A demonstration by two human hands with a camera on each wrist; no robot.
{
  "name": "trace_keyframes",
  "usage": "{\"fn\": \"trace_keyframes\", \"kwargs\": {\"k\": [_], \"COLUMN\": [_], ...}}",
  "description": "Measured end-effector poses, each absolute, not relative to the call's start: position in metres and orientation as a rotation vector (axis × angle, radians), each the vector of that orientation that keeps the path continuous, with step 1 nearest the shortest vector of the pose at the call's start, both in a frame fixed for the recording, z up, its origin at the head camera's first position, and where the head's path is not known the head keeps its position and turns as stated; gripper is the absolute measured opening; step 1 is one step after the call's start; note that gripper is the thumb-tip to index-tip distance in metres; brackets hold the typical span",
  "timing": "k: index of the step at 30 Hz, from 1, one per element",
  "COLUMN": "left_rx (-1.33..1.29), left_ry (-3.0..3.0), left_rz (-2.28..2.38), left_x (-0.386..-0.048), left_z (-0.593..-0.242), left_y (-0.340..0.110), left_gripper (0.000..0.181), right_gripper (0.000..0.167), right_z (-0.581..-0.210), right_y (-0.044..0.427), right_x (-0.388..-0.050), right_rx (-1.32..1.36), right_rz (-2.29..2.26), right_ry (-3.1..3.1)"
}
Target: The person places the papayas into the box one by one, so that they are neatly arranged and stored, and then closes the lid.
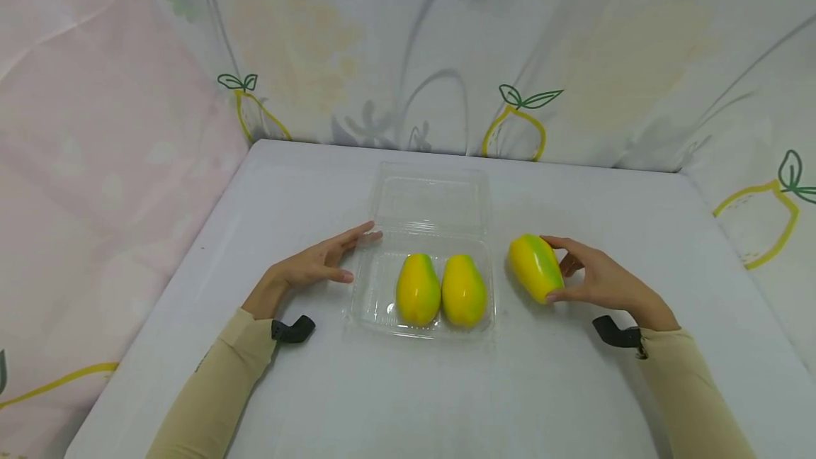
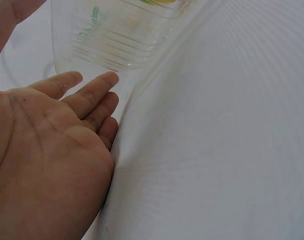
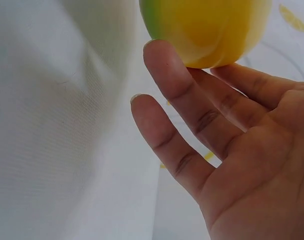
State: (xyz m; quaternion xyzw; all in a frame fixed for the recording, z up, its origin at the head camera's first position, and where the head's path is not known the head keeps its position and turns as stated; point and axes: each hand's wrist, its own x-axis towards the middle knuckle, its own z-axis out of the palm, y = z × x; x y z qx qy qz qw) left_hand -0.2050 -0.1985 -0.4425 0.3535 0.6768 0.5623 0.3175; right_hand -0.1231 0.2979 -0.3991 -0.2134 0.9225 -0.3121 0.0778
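Note:
Thumb and fingers of my right hand (image 1: 596, 275) grip a glossy yellow-green papaya (image 1: 534, 268) by its right side, to the right of a clear plastic clamshell box (image 1: 382, 303). In the right wrist view, the papaya (image 3: 206, 30) shows above the fingertips, with two fingers not against it. The box lies with its lid (image 1: 430, 193) folded back away from me. Two similar papayas, a left one (image 1: 418, 290) and a right one (image 1: 464, 292), sit side by side in its base. Beside the box's left edge is my left hand (image 1: 315, 264), fingers spread and holding nothing.
The box stands on a white-covered table (image 1: 408, 395). A lemon-printed cloth (image 1: 408, 55) hangs behind the table's back edge, and a pinkish cloth (image 1: 115, 197) hangs on the left. Black wrist mounts (image 1: 293, 330) sit on both sleeves.

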Motion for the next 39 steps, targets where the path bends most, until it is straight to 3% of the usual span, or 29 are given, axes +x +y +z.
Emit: {"fn": "trace_keyframes", "kwargs": {"k": [24, 39], "left_rx": [0.931, 0.909], "left_ry": [1.769, 1.834], "left_rz": [1.487, 1.453], "left_x": [-0.205, -0.203], "left_z": [-0.443, -0.441], "left_y": [-0.199, -0.198], "left_gripper": [0.091, 0.091], "right_gripper": [0.085, 0.084], "right_z": [-0.392, -0.372], "right_y": [0.293, 0.280], "right_x": [-0.120, -0.117], "right_rx": [-0.588, -0.756], "right_rz": [-0.998, -1.058], "right_ry": [2.764, 2.879]}}
